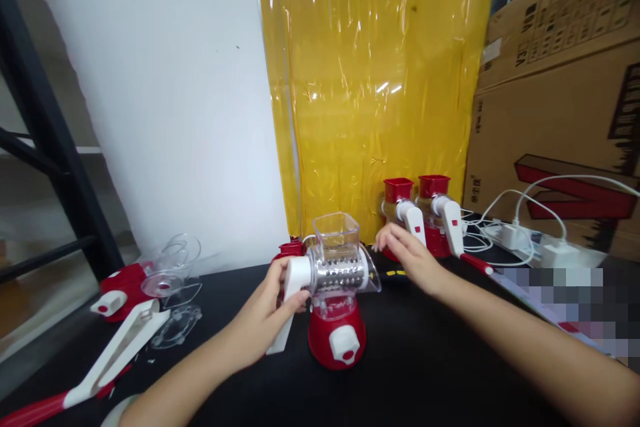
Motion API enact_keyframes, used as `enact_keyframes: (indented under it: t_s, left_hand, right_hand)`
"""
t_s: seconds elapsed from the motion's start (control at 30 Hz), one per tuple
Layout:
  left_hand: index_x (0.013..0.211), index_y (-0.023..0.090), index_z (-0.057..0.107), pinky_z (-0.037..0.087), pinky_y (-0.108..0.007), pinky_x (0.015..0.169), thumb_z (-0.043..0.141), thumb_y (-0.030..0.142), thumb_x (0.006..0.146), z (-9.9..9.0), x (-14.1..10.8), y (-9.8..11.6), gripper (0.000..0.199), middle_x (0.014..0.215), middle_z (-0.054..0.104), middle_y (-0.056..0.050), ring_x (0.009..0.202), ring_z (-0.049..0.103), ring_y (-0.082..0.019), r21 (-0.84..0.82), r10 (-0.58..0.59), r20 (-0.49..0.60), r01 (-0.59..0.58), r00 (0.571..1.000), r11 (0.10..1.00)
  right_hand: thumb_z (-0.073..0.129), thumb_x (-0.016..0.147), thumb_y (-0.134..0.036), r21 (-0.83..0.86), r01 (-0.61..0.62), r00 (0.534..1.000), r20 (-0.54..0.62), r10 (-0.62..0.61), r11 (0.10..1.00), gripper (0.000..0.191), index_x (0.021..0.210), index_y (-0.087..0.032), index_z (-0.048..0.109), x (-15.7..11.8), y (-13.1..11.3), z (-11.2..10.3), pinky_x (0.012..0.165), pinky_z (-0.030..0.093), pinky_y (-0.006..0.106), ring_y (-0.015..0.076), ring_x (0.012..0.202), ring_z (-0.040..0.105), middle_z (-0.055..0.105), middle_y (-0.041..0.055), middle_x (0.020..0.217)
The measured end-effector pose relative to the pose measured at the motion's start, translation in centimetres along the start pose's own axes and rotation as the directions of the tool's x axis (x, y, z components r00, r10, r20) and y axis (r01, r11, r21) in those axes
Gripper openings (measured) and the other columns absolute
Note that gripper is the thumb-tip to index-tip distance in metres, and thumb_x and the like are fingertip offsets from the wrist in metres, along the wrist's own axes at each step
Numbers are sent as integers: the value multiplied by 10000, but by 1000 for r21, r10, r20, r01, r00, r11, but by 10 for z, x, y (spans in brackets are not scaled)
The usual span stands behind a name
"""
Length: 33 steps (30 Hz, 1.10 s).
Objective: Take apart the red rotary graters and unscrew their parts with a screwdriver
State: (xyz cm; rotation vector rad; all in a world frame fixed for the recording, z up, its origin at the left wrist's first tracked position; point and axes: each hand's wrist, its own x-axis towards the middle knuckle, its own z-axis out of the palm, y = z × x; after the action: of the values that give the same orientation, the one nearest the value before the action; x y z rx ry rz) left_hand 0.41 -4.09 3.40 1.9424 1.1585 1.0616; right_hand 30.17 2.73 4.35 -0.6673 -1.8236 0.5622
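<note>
A rotary grater (337,337) with a red base, white knob and clear square hopper (337,230) stands upright on the black table (415,353). Inside its clear housing sits a metal drum (341,273) with holes. My left hand (270,313) is wrapped round the white crank (299,275) at the grater's left side. To the right of the housing, my right hand (407,253) is raised with its fingers loosely apart, holding nothing and not touching the clear spout.
Two red and white graters (399,188) (435,185) stand behind at the right, near white cables and a power strip (560,253). At left lie a red base (123,290), clear parts (177,327) and a white arm (117,347). A cardboard box (560,100) borders the right.
</note>
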Motion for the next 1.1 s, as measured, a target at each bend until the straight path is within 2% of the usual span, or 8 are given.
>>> enact_keyframes:
  t_s: [0.17,0.27,0.37,0.47,0.6,0.7,0.93,1.1]
  left_hand:
    - [1150,243,451,511,-316,674,544,505,893,13,6,-6,379,887,593,-25,730,574,-174,-164,-32,-98,16,995,986]
    - [987,238,452,477,-284,593,538,576,871,17,14,-1,368,735,576,18,620,550,-148,-203,-87,-132,59,987,977]
    - [892,240,420,424,-257,513,511,616,865,22,18,4,388,617,549,47,523,513,-134,-185,-117,-198,80,973,979]
    - [870,247,401,368,-247,459,479,597,887,22,19,6,358,531,497,73,448,465,-131,-86,-74,-265,53,961,995]
    - [891,249,392,347,-245,450,419,534,937,13,22,2,290,466,451,91,408,445,-134,73,61,-218,-46,974,996]
    - [878,244,387,327,-233,426,428,531,933,12,25,-3,296,472,443,92,391,423,-121,20,103,-167,-101,981,995]
    - [902,231,413,347,-230,419,440,491,947,23,20,-12,265,516,479,82,382,441,-105,-15,171,-352,-188,920,982]
    - [899,227,412,340,-233,432,437,468,955,9,21,-10,249,493,464,88,385,448,-110,94,226,-156,-213,962,973]
  right_hand:
    - [687,777,-569,330,-190,974,178,137,925,399,933,-211,606,-26,8,30,849,506,386,207,890,641,670,56,916]
    - [808,683,-459,464,-301,946,253,201,833,427,972,-203,626,-19,6,45,949,485,413,207,950,670,705,59,988]
    - [832,672,-370,517,-383,905,374,200,766,424,1006,-171,665,-5,10,49,1006,452,433,205,962,683,725,68,990]
    - [845,655,-351,539,-429,870,462,172,725,418,986,-143,697,4,18,47,1020,439,446,205,919,694,740,69,930]
    - [837,661,-401,544,-428,863,483,149,722,427,971,-134,714,6,20,48,1018,442,449,208,907,696,746,76,919]
    - [816,696,-405,544,-410,873,466,143,732,416,997,-139,706,0,16,49,1011,447,432,201,922,694,744,83,961]
    - [805,706,-424,534,-379,904,388,179,756,376,936,-151,687,-8,10,51,949,474,387,187,883,690,741,69,926]
    - [793,716,-437,523,-359,908,387,160,773,370,939,-162,684,-7,14,51,928,475,375,192,885,682,737,61,917]
